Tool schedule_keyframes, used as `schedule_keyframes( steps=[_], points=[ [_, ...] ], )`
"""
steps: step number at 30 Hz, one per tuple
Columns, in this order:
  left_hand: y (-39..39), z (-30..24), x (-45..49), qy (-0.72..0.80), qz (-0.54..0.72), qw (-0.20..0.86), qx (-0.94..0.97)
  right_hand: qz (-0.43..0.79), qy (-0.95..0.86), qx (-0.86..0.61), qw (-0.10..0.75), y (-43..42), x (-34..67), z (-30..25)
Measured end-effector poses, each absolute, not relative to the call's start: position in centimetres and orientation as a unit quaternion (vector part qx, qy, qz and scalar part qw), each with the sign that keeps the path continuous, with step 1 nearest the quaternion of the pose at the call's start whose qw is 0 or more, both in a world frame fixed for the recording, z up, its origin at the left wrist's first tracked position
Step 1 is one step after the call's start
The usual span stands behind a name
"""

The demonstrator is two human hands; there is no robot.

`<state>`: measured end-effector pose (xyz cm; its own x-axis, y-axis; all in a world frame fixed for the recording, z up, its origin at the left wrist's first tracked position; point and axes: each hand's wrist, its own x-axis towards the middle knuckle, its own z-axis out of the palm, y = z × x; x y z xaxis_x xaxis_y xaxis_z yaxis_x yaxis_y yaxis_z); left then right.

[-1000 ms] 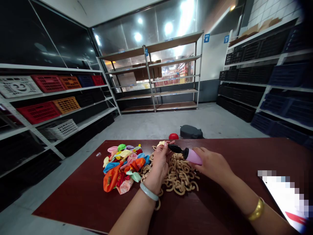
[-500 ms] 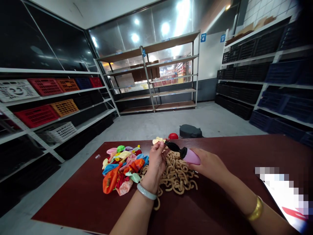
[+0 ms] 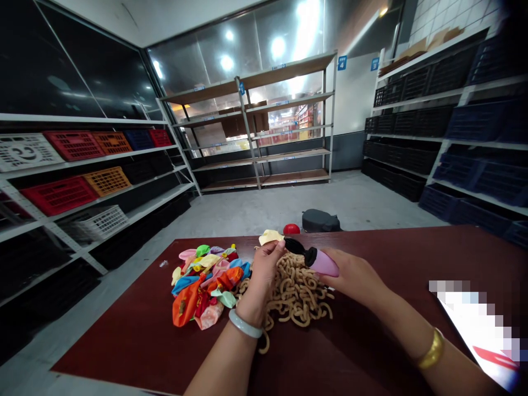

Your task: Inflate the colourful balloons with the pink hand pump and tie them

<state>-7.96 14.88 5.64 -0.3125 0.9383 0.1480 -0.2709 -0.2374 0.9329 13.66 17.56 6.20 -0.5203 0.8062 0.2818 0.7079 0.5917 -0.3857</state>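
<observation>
My left hand (image 3: 264, 269) is closed, pinching a limp pale yellow balloon (image 3: 270, 237) at the black nozzle of a hand pump. My right hand (image 3: 355, 275) grips the pink body of that pump (image 3: 317, 260), which points left toward the balloon. Both hands hover above a heap of tan rope-like loops (image 3: 297, 297) on the dark red table (image 3: 371, 330). Left of the loops lies a pile of flat coloured balloons (image 3: 206, 280). A pale green bangle is on my left wrist, a gold one on my right.
A white sheet (image 3: 482, 330), partly blurred, lies at the table's right edge. On the floor beyond the table sit a red ball (image 3: 291, 229) and a dark grey bag (image 3: 320, 221). Shelving with coloured crates (image 3: 74, 181) lines the left, dark crates the right.
My left hand has lifted the yellow balloon slightly and it now sits more spread out at the pump's nozzle. The right hand and pump stay nearly in place.
</observation>
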Motion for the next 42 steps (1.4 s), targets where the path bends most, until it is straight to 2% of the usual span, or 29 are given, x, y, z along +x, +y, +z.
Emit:
schedule_keyframes(
  steps=[7,13,20,26,30,37,42],
  points=[
    [14.0,7.3,-7.4,0.311,0.711,0.522,0.354,0.141,-0.855,-0.446,0.223,17.3,13.3,6.3],
    [13.9,8.0,-7.0,0.306,0.740,0.508,0.318,0.142,-0.860,-0.434,0.227,17.2,13.2,6.1],
    [13.8,7.2,-6.3,0.347,0.717,0.532,0.287,0.063,-0.873,-0.432,0.216,17.0,13.4,6.1],
    [13.3,7.7,-6.1,0.236,0.719,0.599,0.262,0.010,-0.873,-0.439,0.211,16.7,12.8,5.8],
    [13.5,7.9,-5.8,0.194,0.756,0.591,0.204,0.002,-0.880,-0.425,0.214,16.2,12.2,5.5],
    [13.2,7.9,-5.6,0.215,0.775,0.589,0.086,-0.005,-0.893,-0.389,0.225,15.0,11.2,5.6],
    [12.8,8.4,-5.3,0.207,0.789,0.566,0.120,-0.022,-0.894,-0.391,0.217,14.3,10.6,5.5]
  ],
)
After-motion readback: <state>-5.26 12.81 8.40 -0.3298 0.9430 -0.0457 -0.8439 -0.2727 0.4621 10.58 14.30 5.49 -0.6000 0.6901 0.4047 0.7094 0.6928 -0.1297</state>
